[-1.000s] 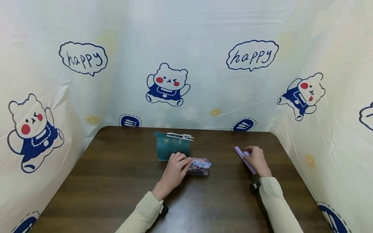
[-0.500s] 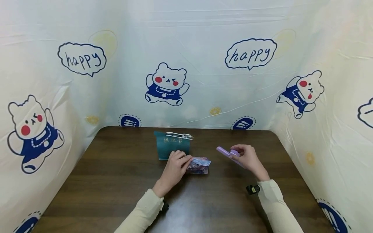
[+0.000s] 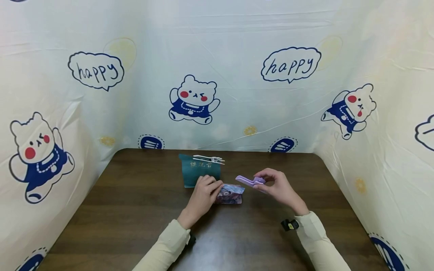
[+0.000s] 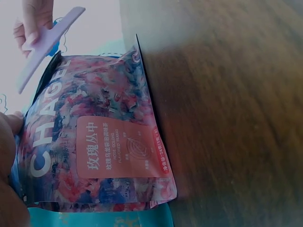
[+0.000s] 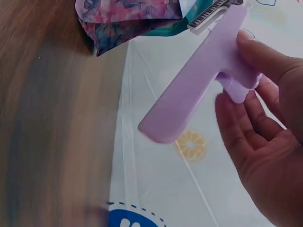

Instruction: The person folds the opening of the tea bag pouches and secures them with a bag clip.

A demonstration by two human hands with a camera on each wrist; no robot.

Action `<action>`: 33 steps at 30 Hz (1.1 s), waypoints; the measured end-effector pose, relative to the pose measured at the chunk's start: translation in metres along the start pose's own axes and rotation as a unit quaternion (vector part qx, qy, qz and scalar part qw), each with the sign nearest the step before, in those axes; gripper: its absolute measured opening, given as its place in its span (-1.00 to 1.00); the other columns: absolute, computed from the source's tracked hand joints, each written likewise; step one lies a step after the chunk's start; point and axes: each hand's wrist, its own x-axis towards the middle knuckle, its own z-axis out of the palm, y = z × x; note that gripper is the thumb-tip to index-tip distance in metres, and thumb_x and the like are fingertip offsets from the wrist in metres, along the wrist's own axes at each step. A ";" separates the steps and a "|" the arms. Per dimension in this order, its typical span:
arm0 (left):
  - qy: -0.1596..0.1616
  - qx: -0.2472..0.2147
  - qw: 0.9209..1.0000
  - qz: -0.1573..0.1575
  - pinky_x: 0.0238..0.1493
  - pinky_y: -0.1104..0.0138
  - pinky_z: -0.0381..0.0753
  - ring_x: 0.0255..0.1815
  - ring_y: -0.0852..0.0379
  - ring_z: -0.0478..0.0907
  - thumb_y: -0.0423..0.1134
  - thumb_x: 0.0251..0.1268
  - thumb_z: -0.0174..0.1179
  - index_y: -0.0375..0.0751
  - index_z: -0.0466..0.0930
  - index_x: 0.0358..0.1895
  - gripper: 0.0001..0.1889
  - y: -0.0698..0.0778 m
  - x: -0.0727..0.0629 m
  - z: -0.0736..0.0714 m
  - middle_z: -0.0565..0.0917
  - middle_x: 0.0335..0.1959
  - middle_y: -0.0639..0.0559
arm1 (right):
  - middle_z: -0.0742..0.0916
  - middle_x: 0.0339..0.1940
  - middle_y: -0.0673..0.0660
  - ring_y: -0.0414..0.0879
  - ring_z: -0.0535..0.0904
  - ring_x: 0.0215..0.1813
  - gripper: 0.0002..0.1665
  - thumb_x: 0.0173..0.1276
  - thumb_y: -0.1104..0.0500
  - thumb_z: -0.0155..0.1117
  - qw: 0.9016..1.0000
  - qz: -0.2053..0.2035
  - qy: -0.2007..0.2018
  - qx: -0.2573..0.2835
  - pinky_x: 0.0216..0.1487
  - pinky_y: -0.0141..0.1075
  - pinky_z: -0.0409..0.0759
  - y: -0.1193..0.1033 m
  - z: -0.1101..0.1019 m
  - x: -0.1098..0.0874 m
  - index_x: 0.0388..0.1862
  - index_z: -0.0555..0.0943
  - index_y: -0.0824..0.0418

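My left hand (image 3: 202,192) pinches the top left corner of a colourful floral tea bag (image 3: 229,195), a pouch standing on the table with its top folded over. Its pink label (image 4: 122,147) faces the left wrist camera. In the air just right of the pouch, my right hand (image 3: 278,185) holds a purple bag clip (image 3: 249,181) by its handle between thumb and fingers. The clip's long bar (image 5: 189,85) points toward the pouch. Behind the left hand stands a teal tea bag (image 3: 200,174) with a white clip (image 3: 209,159) across its top.
The brown wooden table (image 3: 129,214) extends around both bags. A pale curtain (image 3: 237,113) printed with cartoon bears hangs behind it and along both sides.
My right hand has lifted the purple bag clip from the table's right side and carried it left, close to the floral tea bag. The left hand has stayed on that bag.
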 end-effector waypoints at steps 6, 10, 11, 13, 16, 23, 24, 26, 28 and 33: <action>-0.004 -0.005 1.000 -0.003 -0.20 0.27 0.35 -0.30 0.14 0.47 -0.28 0.35 0.35 -0.18 0.82 -0.12 -0.87 -0.002 -0.001 0.002 0.65 -0.35 0.09 | 0.78 -0.13 -0.01 -0.08 0.66 -0.14 -0.68 0.20 0.26 0.57 1.000 -0.009 -0.006 0.013 -0.05 -0.15 0.72 -0.004 0.003 -0.001 -0.06 0.75 0.07; -0.004 -0.009 1.000 -0.006 -0.20 0.27 0.35 -0.30 0.14 0.47 -0.29 0.36 0.34 -0.18 0.82 -0.12 -0.87 -0.002 -0.002 0.002 0.66 -0.35 0.09 | 0.77 -0.13 0.00 -0.08 0.68 -0.14 -0.66 0.20 0.30 0.56 0.999 -0.017 -0.018 0.028 -0.04 -0.22 0.72 -0.007 0.005 -0.001 -0.06 0.75 0.04; -0.003 -0.009 1.000 -0.005 -0.20 0.27 0.35 -0.29 0.14 0.47 -0.29 0.36 0.34 -0.18 0.82 -0.12 -0.87 -0.002 -0.002 0.002 0.66 -0.35 0.09 | 0.77 -0.13 0.01 -0.08 0.69 -0.14 -0.67 0.20 0.30 0.56 0.999 -0.015 -0.020 0.032 -0.04 -0.18 0.72 -0.008 0.006 -0.001 -0.07 0.75 0.06; 0.001 -0.008 1.000 -0.001 -0.20 0.27 0.35 -0.30 0.14 0.48 -0.30 0.35 0.35 -0.18 0.82 -0.12 -0.87 -0.001 -0.002 0.002 0.66 -0.35 0.09 | 0.78 -0.12 0.05 -0.07 0.70 -0.13 -0.68 0.19 0.29 0.56 0.999 -0.007 -0.026 0.037 -0.03 -0.14 0.73 -0.010 0.006 -0.001 -0.07 0.75 0.09; 0.006 -0.011 1.000 0.006 -0.20 0.27 0.35 -0.30 0.13 0.48 -0.31 0.32 0.37 -0.19 0.82 -0.13 -0.87 -0.001 -0.002 0.002 0.66 -0.35 0.09 | 0.79 -0.11 0.09 -0.05 0.71 -0.13 -0.67 0.18 0.30 0.57 0.999 0.004 -0.031 0.038 -0.03 -0.04 0.72 -0.012 0.006 0.000 -0.06 0.75 0.14; 0.010 -0.010 1.000 0.008 -0.20 0.27 0.35 -0.30 0.12 0.48 -0.31 0.32 0.37 -0.21 0.81 -0.13 -0.88 -0.002 0.000 0.002 0.66 -0.34 0.08 | 0.78 -0.02 0.14 -0.03 0.70 -0.08 -0.63 0.26 0.30 0.50 0.999 0.001 -0.041 0.024 0.02 -0.15 0.70 -0.015 0.006 0.003 0.06 0.73 0.18; 0.011 -0.010 1.000 0.008 -0.20 0.26 0.35 -0.30 0.12 0.48 -0.32 0.32 0.37 -0.21 0.81 -0.14 -0.88 -0.002 0.000 0.002 0.67 -0.34 0.07 | 0.78 -0.02 0.13 -0.04 0.69 -0.07 -0.62 0.26 0.31 0.50 0.999 -0.002 -0.043 0.024 0.02 -0.16 0.70 -0.014 0.007 0.004 0.07 0.73 0.18; 0.010 -0.009 1.000 0.008 -0.21 0.26 0.35 -0.30 0.12 0.48 -0.32 0.33 0.36 -0.20 0.81 -0.13 -0.88 -0.003 0.000 0.002 0.67 -0.34 0.08 | 0.78 -0.02 0.11 -0.06 0.69 -0.07 -0.62 0.26 0.31 0.50 0.998 -0.008 -0.048 0.026 0.03 -0.17 0.70 -0.014 0.007 0.004 0.07 0.74 0.17; 0.010 -0.008 1.000 0.009 -0.21 0.26 0.35 -0.30 0.13 0.48 -0.32 0.33 0.36 -0.19 0.81 -0.13 -0.88 -0.003 -0.001 0.002 0.67 -0.34 0.08 | 0.77 -0.03 0.10 -0.08 0.69 -0.07 -0.62 0.26 0.32 0.50 0.998 -0.015 -0.053 0.029 0.03 -0.17 0.70 -0.014 0.007 0.004 0.06 0.74 0.15; 0.005 -0.009 1.000 0.003 -0.20 0.27 0.35 -0.29 0.13 0.48 -0.31 0.35 0.35 -0.18 0.81 -0.12 -0.87 -0.003 -0.002 0.002 0.67 -0.33 0.08 | 0.77 -0.05 0.05 -0.08 0.70 -0.07 -0.63 0.27 0.32 0.49 0.997 -0.026 -0.066 0.031 0.02 -0.16 0.71 -0.011 0.008 0.004 0.05 0.74 0.09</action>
